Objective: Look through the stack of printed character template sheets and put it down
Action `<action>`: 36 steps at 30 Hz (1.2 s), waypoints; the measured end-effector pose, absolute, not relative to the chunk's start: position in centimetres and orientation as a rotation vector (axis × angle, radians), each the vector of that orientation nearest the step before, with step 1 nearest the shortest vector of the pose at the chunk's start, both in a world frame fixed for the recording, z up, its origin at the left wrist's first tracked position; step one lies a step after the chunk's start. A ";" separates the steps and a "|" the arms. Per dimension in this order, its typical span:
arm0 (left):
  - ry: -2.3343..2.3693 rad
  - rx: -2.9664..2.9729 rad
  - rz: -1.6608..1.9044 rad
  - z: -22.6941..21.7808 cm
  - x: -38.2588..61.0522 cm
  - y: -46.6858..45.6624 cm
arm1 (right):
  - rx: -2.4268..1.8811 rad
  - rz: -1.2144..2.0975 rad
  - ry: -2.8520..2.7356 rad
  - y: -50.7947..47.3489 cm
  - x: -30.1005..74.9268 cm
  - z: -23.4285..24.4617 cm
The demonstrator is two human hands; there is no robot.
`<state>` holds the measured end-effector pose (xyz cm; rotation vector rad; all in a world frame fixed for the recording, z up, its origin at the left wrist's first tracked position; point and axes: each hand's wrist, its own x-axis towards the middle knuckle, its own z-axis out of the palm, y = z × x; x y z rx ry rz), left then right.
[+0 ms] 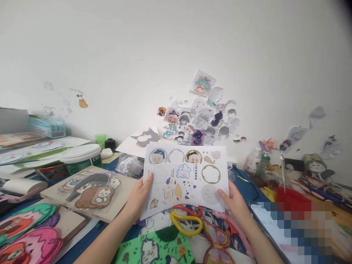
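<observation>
Between my two hands I hold printed paper sheets point(165, 179), overlapping and raised above the cluttered table. They carry round frames, small cartoon figures and coloured spots. My left hand point(141, 189) grips the left edge with the thumb on top. At the right edge, my right hand point(232, 198) pinches the sheets, its thumb on the front and the fingers behind. Just below the paper lie scissors with red and yellow handles point(192, 228). A green illustrated sheet point(154, 244) and a butterfly cutout point(217, 238) are nearer to me.
Left stand boards with cartoon cutouts point(96, 190), a white-lidded tub point(81, 154) and a paper roll point(20, 187). Right are a phone point(265, 220), a red container point(291, 198) and bottles point(253, 161). Paper cutouts point(203, 117) cover part of the wall behind.
</observation>
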<state>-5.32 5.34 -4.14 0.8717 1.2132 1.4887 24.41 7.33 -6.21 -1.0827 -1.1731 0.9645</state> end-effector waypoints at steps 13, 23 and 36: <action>1.161 0.881 1.403 -4.2 -4.6 4.8 | -1.106 0.778 -1.016 7.5 24.0 -6.4; 1.094 0.639 1.537 -4.4 -2.2 3.3 | -0.839 1.023 -0.840 7.2 23.8 -5.8; 1.040 1.133 1.257 -7.8 -0.6 3.3 | -0.931 0.963 -0.944 6.1 22.8 -5.8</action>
